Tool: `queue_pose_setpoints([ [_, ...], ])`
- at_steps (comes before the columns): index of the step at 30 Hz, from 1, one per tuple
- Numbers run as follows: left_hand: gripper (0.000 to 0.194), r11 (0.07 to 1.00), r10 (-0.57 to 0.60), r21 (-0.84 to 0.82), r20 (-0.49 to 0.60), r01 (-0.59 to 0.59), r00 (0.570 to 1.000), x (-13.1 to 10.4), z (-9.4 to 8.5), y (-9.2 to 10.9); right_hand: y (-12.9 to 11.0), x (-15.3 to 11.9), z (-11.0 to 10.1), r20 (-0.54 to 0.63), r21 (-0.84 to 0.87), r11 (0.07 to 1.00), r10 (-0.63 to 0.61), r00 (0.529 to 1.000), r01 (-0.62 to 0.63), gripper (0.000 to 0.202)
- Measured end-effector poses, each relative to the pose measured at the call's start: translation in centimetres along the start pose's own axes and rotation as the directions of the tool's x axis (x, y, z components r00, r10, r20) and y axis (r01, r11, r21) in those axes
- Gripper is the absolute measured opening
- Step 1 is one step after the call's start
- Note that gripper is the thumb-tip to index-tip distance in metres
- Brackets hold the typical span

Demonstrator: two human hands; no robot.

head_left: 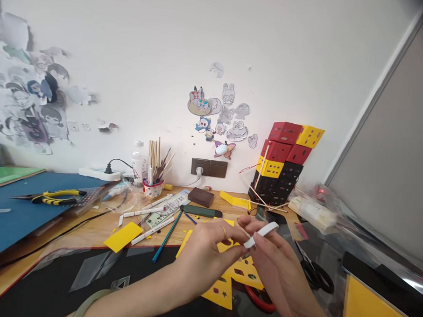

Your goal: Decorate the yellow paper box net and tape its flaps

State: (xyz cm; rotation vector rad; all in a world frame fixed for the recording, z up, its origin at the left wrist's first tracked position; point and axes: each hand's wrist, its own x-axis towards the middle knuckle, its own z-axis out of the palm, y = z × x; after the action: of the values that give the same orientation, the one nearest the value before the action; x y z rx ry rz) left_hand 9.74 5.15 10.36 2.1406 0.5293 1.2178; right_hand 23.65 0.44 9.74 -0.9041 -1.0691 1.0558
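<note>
Between my two hands, over the middle of the desk, is a narrow white roll of tape (262,235), seen nearly edge-on. My right hand (280,255) grips it between thumb and fingers. The fingertips of my left hand (207,252) are pinched together at its lower left end. Beneath the hands lies a yellow paper cutout (223,294) with small coloured shapes stuck or cut in it, partly hidden by them. A red-handled tool (259,301) is half covered by my right wrist. Black-handled scissors (315,273) lie right of that hand.
Stacked red, yellow and black paper cubes (278,156) stand by the wall. Nearer lie a green cutter (202,211), a dark brown block (201,196), a blue pen (168,236) and yellow paper (123,236). Pliers (55,197) rest at left; a brush cup (153,187) stands behind.
</note>
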Motion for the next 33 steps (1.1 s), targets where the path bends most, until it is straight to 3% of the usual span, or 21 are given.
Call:
queue_pose_setpoints([
  [5,0.019,0.923,0.312,0.217,0.066,-0.319,0.948,-0.2,0.1,-0.3,-0.2,0.1,-0.5,0.031,-0.258,0.955,-0.145,0.989,0.148,0.01],
  [7,0.02,0.893,0.362,0.258,0.07,-0.368,0.929,-0.1,-0.5,-0.3,-0.5,0.3,-0.9,0.01,-0.372,0.909,-0.198,0.98,0.188,0.011],
  [10,0.021,0.88,0.372,0.283,0.084,-0.38,0.924,0.1,-1.4,-0.4,-1.3,0.6,-1.4,-0.056,-0.465,0.872,-0.2,0.978,0.152,0.015],
  [12,0.02,0.879,0.365,0.292,0.1,-0.378,0.926,0.2,-1.9,-0.4,-1.8,0.7,-1.5,-0.019,-0.492,0.86,-0.165,0.986,0.135,0.017],
  [15,0.02,0.903,0.331,0.24,0.137,-0.356,0.934,0.6,-2.5,-0.3,-2.5,0.6,-1.6,0.02,-0.498,0.859,-0.125,0.992,0.118,0.016],
  [18,0.021,0.955,0.239,0.151,0.127,-0.257,0.963,1.1,-3.4,-0.2,-3.1,0.6,-2.6,-0.126,-0.454,0.885,-0.179,0.976,0.104,0.015],
  [21,0.022,0.98,0.04,0.186,0.142,-0.067,0.989,0.9,-4.6,-0.5,-3.6,0.5,-4.7,-0.261,-0.397,0.912,-0.224,0.939,0.107,0.015],
  [23,0.026,0.951,-0.056,0.307,0.278,-0.033,0.959,0.1,-5.3,-1.0,-3.6,0.0,-6.4,-0.296,-0.425,0.903,-0.209,0.932,0.068,0.017],
  [26,0.033,0.873,-0.137,0.463,0.535,-0.154,0.834,-2.1,-5.6,-1.7,-3.2,-1.3,-8.7,-0.317,-0.558,0.827,-0.139,0.938,-0.066,0.023],
  [28,0.035,0.826,-0.204,0.531,0.597,-0.191,0.776,-3.8,-5.4,-2.3,-2.7,-2.3,-9.5,-0.292,-0.628,0.763,-0.046,0.955,-0.155,0.025],
  [30,0.032,0.771,-0.236,0.595,0.597,-0.226,0.767,-5.3,-4.9,-3.0,-2.3,-3.2,-9.7,-0.247,-0.667,0.718,0.038,0.968,-0.198,0.025],
  [33,0.012,0.695,-0.182,0.637,0.605,-0.334,0.775,-6.8,-3.9,-3.9,-1.9,-4.1,-9.1,-0.207,-0.675,0.708,0.092,0.974,-0.21,0.025],
])
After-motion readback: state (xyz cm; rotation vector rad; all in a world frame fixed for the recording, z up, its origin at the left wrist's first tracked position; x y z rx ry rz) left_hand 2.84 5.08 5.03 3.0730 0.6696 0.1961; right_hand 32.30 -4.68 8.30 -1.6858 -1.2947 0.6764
